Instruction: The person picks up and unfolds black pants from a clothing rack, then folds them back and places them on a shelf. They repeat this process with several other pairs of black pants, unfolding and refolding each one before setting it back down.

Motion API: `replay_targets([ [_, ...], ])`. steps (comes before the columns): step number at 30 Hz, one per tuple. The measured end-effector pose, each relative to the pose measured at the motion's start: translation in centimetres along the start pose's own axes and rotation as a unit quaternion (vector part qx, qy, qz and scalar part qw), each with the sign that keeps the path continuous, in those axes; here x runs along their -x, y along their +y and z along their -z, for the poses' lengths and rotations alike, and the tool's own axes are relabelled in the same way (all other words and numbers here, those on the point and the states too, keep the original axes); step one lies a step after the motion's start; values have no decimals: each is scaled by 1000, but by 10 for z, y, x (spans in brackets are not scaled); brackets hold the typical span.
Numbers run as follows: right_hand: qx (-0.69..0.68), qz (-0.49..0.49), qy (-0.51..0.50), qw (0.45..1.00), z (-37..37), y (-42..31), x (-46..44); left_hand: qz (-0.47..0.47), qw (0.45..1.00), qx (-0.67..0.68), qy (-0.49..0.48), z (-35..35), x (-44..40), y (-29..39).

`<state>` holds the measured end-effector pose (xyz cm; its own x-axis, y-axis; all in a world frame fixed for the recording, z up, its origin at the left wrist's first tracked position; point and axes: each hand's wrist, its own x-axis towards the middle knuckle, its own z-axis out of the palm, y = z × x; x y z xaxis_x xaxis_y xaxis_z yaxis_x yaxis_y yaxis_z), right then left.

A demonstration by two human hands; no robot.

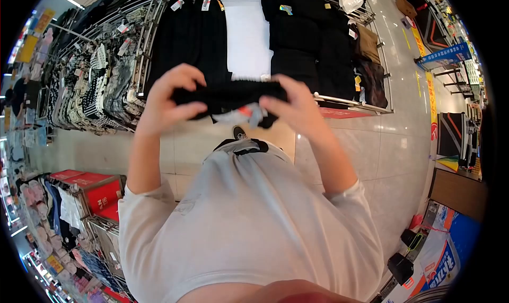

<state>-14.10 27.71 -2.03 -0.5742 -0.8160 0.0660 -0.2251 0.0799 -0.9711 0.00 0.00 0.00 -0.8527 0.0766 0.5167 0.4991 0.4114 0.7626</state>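
A black garment with a gathered elastic edge (228, 92) is stretched between my two hands in front of my chest, slightly blurred. My left hand (172, 94) grips its left end, thumb below and fingers over the top. On the right end, my right hand (294, 104) is closed the same way. A pale label with a red patch (241, 114) hangs at the garment's lower side, near my right thumb. Beyond my hands, black folded clothes (185, 43) and a white folded garment (248, 35) lie on a metal display rack (339, 97).
Patterned clothes (98, 86) hang on a rack at the left. More stacks of black clothes (313, 43) lie on the display's right side. A red box (101, 194) stands at lower left. Tiled floor (350, 149) runs along the right, toward a blue sign (445, 55) and shelving.
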Motion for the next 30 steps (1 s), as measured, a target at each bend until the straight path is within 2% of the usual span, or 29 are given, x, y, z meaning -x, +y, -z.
replay_targets([
  [1,-28,-4,-15,1000,-7,-5,14,-7,1000,14,-15,0,7,8],
  [2,-23,33,2,999,-13,-10,23,19,999,20,-23,1,10,20],
  [3,-1,31,6,999,4,-15,27,45,998,42,-11,-14,4,9],
  [4,40,82,15,996,4,-15,19,51,998,23,-26,-7,-2,8],
  [5,37,91,11,995,8,-13,3,51,998,1,-40,4,-14,6],
  [7,4,20,-30,999,20,-7,-28,25,996,-67,-47,25,-45,-11],
  [8,-21,24,-25,999,27,-6,-46,25,995,-85,-35,31,-63,-19],
  [9,28,47,-16,998,40,-7,-68,13,995,-100,-29,38,-84,-35],
  [11,-24,32,-3,999,59,-15,-121,5,993,-118,-27,56,-126,-79],
  [14,-6,-11,19,1000,100,7,-218,-18,976,-213,-41,85,-196,-169],
  [16,37,-1,64,997,126,56,-293,-8,965,-249,-76,108,-234,-262],
  [17,64,3,78,995,137,81,-328,31,953,-283,-102,107,-264,-263],
  [19,82,-36,65,994,147,130,-392,24,947,-298,-114,109,-291,-351],
  [21,43,-117,38,991,156,208,-447,47,956,-267,-114,103,-301,-448],
  [23,148,-144,37,978,155,268,-484,93,941,-298,-128,86,-298,-543],
  [24,145,-155,33,977,157,306,-500,90,941,-300,-129,73,-291,-594],
  [25,132,-215,13,968,159,350,-515,86,941,-302,-128,59,-281,-638],
  [26,120,-272,-9,955,160,381,-527,116,936,-300,-145,48,-274,-665],
  [27,90,-319,-35,943,154,379,-527,147,930,-297,-161,38,-267,-687],
  [29,45,-368,-104,923,168,459,-545,156,928,-294,-167,19,-253,-732],
  [30,43,-375,-103,920,169,472,-548,166,925,-297,-168,11,-250,-748],
])
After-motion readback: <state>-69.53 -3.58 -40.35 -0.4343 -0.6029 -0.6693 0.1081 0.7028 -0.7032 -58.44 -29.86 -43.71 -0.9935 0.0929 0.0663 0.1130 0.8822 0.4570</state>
